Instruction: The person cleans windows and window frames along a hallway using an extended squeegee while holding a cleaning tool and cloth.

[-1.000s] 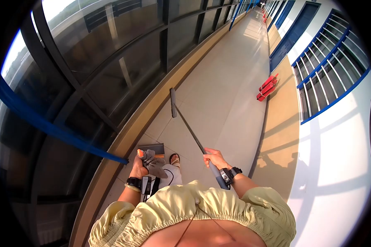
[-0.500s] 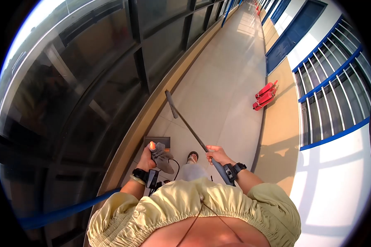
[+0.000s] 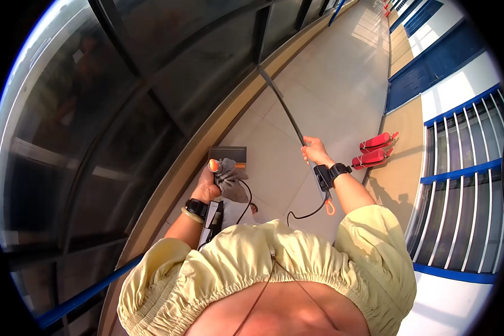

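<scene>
Head view: looking down over both hands in a corridor, across tiled floor [image 3: 330, 73] beside dark glazing [image 3: 201, 95].
Right hand [image 3: 315, 150]: wrapped around the pole, forearm nearly in line with the handle, probably for steering the far end at arm's length.
Pole [image 3: 288, 112]: slanting away from the right hand to the ledge [image 3: 229, 111] at the foot of the glazing; apparently angled for reach; cannot tell whether touching.
Orange loop [image 3: 331, 207]: dangling at the near end of the pole, probably fitted for hanging storage.
Left hand [image 3: 207, 186]: grasping the gray cloth [image 3: 229, 182], fingers partly hidden by fabric.
Gray cloth: bunched in the left hand, perhaps for easy carrying one-handed.
Dark box [image 3: 229, 152]: lying on the floor just beyond the cloth, near the ledge, likely placed clear of the walkway.
Wrist devices [image 3: 323, 176]: strapped on both wrists, presumably leaving fingers free.
Fire extinguishers [image 3: 372, 158]: paired beside the right-hand wall, likely for ready access.
</scene>
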Demonstrator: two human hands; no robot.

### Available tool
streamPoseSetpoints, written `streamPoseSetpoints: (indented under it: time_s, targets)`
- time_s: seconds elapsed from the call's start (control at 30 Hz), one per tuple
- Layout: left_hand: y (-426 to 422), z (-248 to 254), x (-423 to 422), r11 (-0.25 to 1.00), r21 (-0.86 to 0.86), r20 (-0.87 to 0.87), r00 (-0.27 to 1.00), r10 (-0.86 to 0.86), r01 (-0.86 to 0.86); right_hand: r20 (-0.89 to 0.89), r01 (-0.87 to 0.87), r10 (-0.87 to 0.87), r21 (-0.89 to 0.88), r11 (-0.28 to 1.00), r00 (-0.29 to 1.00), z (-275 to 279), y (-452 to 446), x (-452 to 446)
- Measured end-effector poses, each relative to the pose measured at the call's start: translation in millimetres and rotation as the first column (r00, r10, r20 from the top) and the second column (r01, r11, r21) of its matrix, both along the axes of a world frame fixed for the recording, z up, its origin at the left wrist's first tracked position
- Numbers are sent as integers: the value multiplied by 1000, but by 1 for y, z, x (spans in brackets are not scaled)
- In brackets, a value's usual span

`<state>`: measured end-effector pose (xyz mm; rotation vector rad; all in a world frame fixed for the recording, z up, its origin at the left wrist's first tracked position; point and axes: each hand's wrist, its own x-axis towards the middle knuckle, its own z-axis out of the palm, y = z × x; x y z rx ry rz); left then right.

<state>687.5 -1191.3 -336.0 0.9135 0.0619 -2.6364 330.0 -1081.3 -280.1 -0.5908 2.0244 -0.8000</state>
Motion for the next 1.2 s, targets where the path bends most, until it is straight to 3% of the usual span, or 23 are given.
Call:
streamPoseSetpoints:
  time_s: [0.17, 0.2, 0.23, 0.3, 0.33, 0.37, 0.43, 0.47, 0.5, 0.57, 0.6, 0.67, 0.8, 0.87, 0.93, 1.03, 1.13, 1.2]
  targets:
    - [-39, 8, -104, 994, 89, -10, 998, 67, -66, -179, -195, 203, 57, 979, 963, -11, -73, -96]
    - [-45, 23, -120, 1000, -17, 2, 1000, 20, -20, -195, -232, 244, 85, 969, 950, -13, -76, -101]
    - [-51, 31, -133, 1000, 5, -4, 1000, -4, 4, -216, -264, 284, 117, 957, 934, -13, -77, -108]
    - [-77, 44, -168, 999, 22, -45, 998, -43, 44, -204, -286, 313, 149, 946, 928, -10, -70, -122]
    - [-91, 26, -180, 989, -112, -96, 989, -109, 98, -127, -298, 321, 172, 939, 938, -12, -59, -131]
    - [-107, 16, -196, 990, -106, -75, 992, -103, 94, -54, -308, 323, 186, 933, 945, -11, -50, -143]
    - [-136, 8, -234, 992, -96, -36, 996, -87, 83, 175, -201, 174, 147, 969, 969, -3, -28, -167]
    - [-149, 11, -250, 978, -138, -130, 976, -174, 156, 195, -194, 168, 124, 973, 966, -2, -14, -178]
    - [-162, 9, -271, 988, -63, -87, 985, -148, 143, 221, -189, 164, 97, 977, 961, -3, -3, -186]
    - [-190, -1, -313, 991, 77, 17, 994, -107, 105, 248, -124, 91, 122, 985, 964, 15, 4, -193]
    - [-198, 16, -336, 989, 29, 73, 986, -149, 148, 227, -104, 77, 109, 989, 971, 9, 5, -205]
    - [-215, -15, -376, 977, 2, 21, 977, -211, 211, 194, -74, 52, 108, 991, 980, -6, 13, -231]
    - [-251, -24, -458, 957, -24, 51, 957, -286, 288, 161, 157, -176, 120, 980, 971, -25, -12, -296]
    - [-267, -36, -498, 966, 12, 18, 966, -258, 258, 130, 262, -274, 97, 960, 953, -41, -17, -342]
    - [-287, -36, -546, 977, 63, 2, 979, -206, 205, 253, 431, -435, 74, 899, 864, -39, -23, -393]
    - [-321, -40, -615, 976, 26, -205, 957, -204, 214, 331, 546, -533, 61, 835, 778, -29, -26, -463]
    - [-342, 16, -691, 976, 8, -66, 974, -215, 216, 316, 564, -551, 57, 824, 772, -27, -41, -538]
    - [-357, 10, -735, 984, -33, 26, 985, -173, 173, 305, 575, -561, 51, 817, 770, -32, -57, -584]
